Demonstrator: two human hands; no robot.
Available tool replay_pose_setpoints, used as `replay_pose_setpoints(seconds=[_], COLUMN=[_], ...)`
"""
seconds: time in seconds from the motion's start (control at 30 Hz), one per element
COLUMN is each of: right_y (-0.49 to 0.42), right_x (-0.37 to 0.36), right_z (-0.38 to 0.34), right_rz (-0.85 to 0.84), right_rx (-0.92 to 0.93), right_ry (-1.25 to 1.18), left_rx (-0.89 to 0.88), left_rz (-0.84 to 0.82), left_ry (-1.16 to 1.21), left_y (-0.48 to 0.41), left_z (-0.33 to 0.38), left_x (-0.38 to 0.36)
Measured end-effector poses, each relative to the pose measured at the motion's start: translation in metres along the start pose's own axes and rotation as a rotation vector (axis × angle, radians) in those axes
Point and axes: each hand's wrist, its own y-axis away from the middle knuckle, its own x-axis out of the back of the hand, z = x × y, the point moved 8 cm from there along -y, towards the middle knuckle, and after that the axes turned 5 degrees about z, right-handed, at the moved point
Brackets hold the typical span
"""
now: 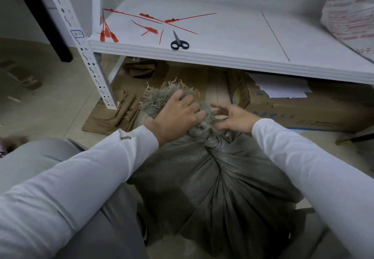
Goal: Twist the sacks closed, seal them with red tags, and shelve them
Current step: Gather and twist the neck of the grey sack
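The gray sack [212, 177] sits on the floor in front of the white shelf [222, 56]. Its top is twisted tight. The left hand [178, 115] has its grip clamped on the frayed top. The right hand [234, 119] is just beside the twist, fingers spread apart. On the shelf lie red tags [149, 29] and scissors [179, 41]

Our left hand [178, 115] grips the frayed top of the grey woven sack [212, 177] above its twisted neck. Our right hand [232, 120] sits just beside the neck with its fingers spread. On the white shelf [222, 56] above lie loose red tags [149, 29] and black-handled scissors [179, 42].
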Motion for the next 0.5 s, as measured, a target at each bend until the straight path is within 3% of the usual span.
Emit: replay_pose_setpoints(seconds=[0.07,0.17,0.23,0.37,0.5], right_y=[0.001,-0.004,-0.008,0.001,0.006], right_x=[-0.017,-0.028,-0.027,-0.035,-0.061], right_z=[-0.001,-0.009,-0.010,-0.019,-0.030], right_rz=[-0.084,-0.019,0.099,0.338,0.358], right_rx=[0.034,0.118,0.148,0.182,0.257], right_ry=[0.107,0.122,0.200,0.592,0.821], left_rx=[-0.071,-0.098,-0.097,-0.034,0.290], left_rz=[0.119,0.175,0.096,-0.225,-0.358], left_ry=[0.003,0.028,0.065,0.214,0.648], left_y=[0.001,0.001,-0.001,0.003,0.003], left_z=[0.006,0.007,0.005,-0.012,-0.033], left_x=[0.006,0.008,0.000,-0.022,-0.034])
